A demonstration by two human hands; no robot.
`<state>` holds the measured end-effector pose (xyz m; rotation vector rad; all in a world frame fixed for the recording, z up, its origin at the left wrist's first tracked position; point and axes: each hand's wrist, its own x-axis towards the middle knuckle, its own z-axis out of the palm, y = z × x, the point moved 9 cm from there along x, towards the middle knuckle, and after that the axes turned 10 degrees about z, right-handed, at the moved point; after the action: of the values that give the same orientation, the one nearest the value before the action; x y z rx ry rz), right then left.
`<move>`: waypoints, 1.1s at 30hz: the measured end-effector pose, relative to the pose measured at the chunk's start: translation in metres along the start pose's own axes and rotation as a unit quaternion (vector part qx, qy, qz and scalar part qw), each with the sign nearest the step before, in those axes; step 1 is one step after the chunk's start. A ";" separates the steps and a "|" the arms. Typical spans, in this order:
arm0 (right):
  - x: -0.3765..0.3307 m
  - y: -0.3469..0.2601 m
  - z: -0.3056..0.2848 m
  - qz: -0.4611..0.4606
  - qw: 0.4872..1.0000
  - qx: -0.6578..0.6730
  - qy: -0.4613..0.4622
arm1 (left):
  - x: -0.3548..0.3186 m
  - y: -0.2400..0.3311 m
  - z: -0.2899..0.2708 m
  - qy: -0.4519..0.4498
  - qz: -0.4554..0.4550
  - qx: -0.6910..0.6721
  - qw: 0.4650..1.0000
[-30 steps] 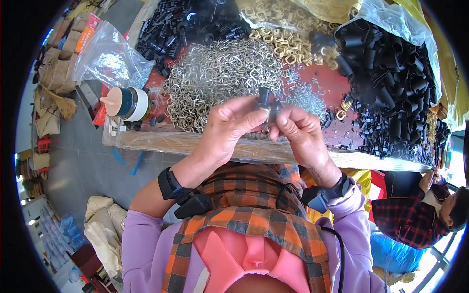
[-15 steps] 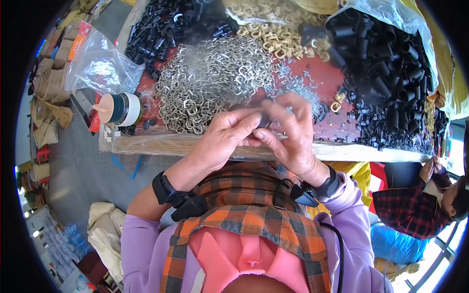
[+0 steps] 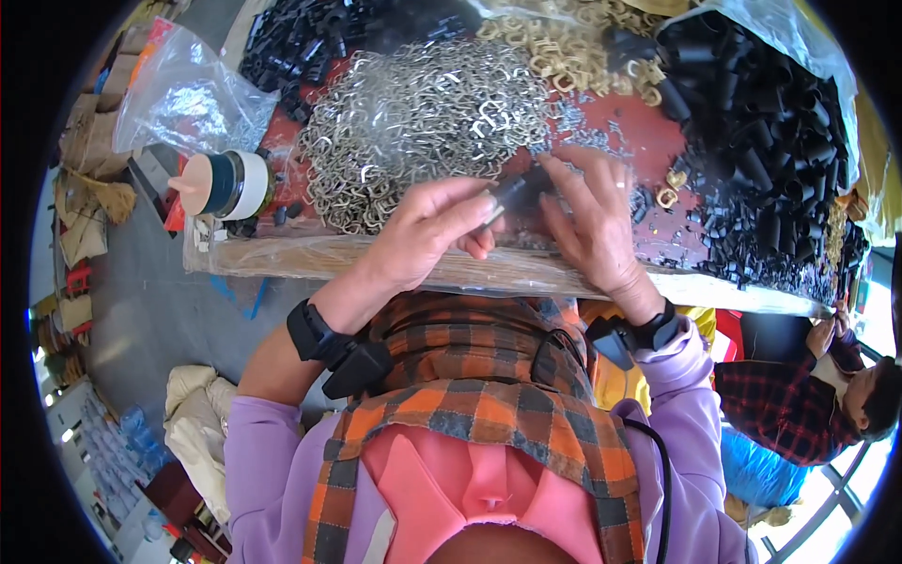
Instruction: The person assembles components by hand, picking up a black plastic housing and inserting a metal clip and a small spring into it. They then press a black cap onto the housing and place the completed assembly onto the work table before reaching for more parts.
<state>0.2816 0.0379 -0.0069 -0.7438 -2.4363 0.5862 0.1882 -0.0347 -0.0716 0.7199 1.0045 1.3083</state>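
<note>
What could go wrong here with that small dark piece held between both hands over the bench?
1. The small dark piece is pinched only by fingertips of the left hand and right hand; if it slips, it could vanish into the silver clip pile just beyond.
2. The hands work close to the table edge, so a drop might instead go to the floor.

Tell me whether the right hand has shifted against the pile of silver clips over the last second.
Yes. The right hand has crept forward, up the picture, to beside the silver clip pile; a second ago it sat lower, near the table's front edge.
</note>
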 end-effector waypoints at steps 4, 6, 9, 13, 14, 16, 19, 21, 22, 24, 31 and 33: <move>0.009 0.004 0.027 -0.049 0.989 -0.115 -0.075 | -0.001 0.003 0.000 0.010 -0.001 -0.049 0.999; 0.012 0.004 0.035 -0.072 0.982 -0.136 -0.107 | -0.003 0.002 -0.004 0.014 -0.005 -0.051 0.999; 0.013 0.007 0.037 -0.095 0.978 -0.145 -0.119 | -0.007 0.001 -0.006 0.014 -0.015 -0.054 0.998; 0.011 0.004 0.034 -0.116 0.975 -0.136 -0.132 | -0.010 -0.003 -0.008 0.023 -0.036 -0.065 0.997; 0.010 0.002 0.034 -0.117 0.973 -0.126 -0.153 | -0.011 -0.006 -0.010 0.033 -0.044 -0.074 0.996; 0.009 -0.001 0.032 -0.120 0.971 -0.115 -0.173 | -0.014 -0.011 -0.014 0.053 -0.062 -0.092 0.992; 0.013 0.026 0.017 0.054 0.970 0.143 -0.189 | -0.016 -0.011 -0.017 0.067 -0.055 -0.084 0.993; 0.006 0.054 0.006 0.158 0.932 0.293 -0.145 | -0.013 -0.010 -0.017 0.072 -0.053 -0.083 0.993; 0.000 0.076 0.004 0.257 0.859 0.433 -0.097 | -0.012 -0.007 -0.018 0.073 -0.044 -0.066 0.994; -0.001 0.095 -0.005 0.279 0.763 0.583 -0.007 | -0.010 -0.002 -0.019 0.075 -0.025 -0.032 0.996; -0.017 0.119 0.000 0.344 0.450 0.819 0.092 | -0.005 -0.001 -0.016 0.074 -0.013 -0.026 0.997; -0.024 0.107 0.018 0.372 0.444 0.814 -0.038 | -0.005 0.000 -0.015 0.075 -0.015 -0.026 0.997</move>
<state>0.3292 0.0995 -0.0858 -0.6512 -0.3598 2.5831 0.1748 -0.0408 -0.0776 0.5722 1.0928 1.3723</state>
